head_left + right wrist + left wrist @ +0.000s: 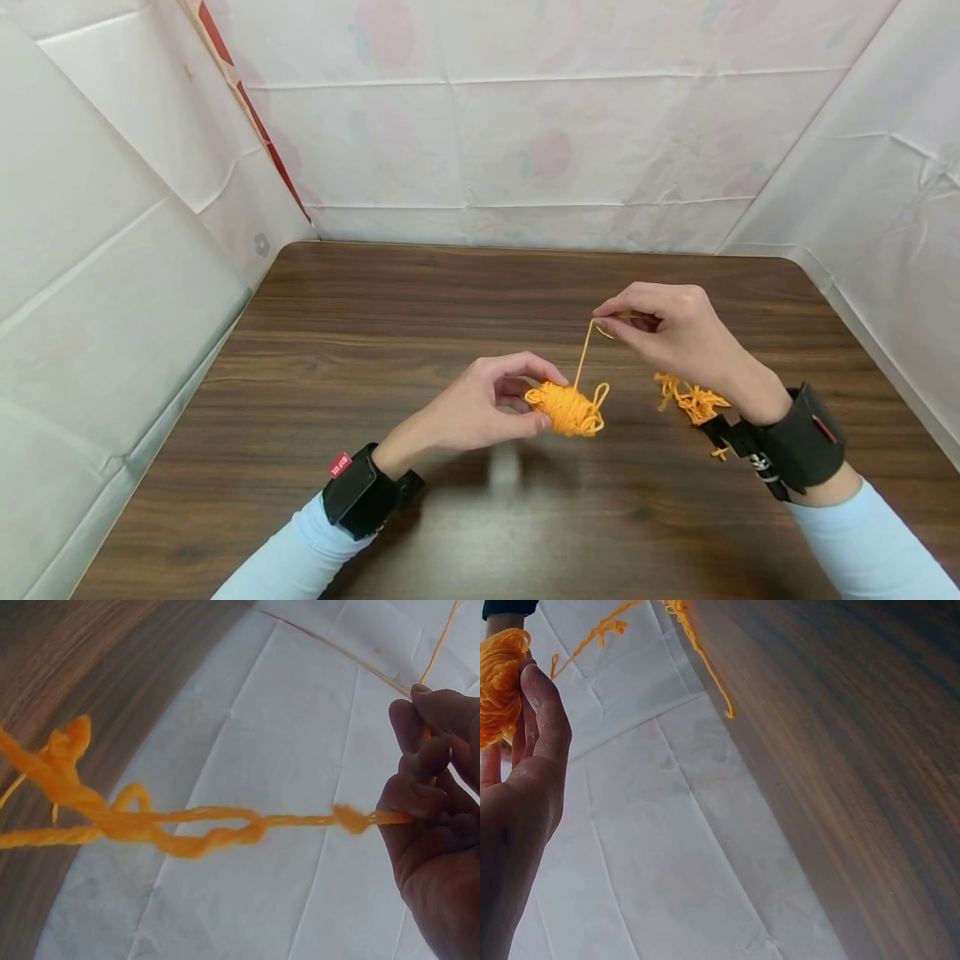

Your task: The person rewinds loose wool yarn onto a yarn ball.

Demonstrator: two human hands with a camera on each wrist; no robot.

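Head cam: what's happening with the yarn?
A person works orange yarn over a dark wooden table. The left hand holds a small wound ball of orange yarn between thumb and fingertips. The right hand pinches the orange strand running up from the ball, raised above it. A loose tangle of orange yarn lies on the table under the right wrist.

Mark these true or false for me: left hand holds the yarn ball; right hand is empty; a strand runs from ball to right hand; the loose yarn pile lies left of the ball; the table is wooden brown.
1. The left hand holds the yarn ball: true.
2. The right hand is empty: false, it pinches the strand.
3. The strand runs from ball to right hand: true.
4. The loose yarn pile lies left of the ball: false, it lies to its right, beneath the right wrist.
5. The table is wood-grained brown: true.
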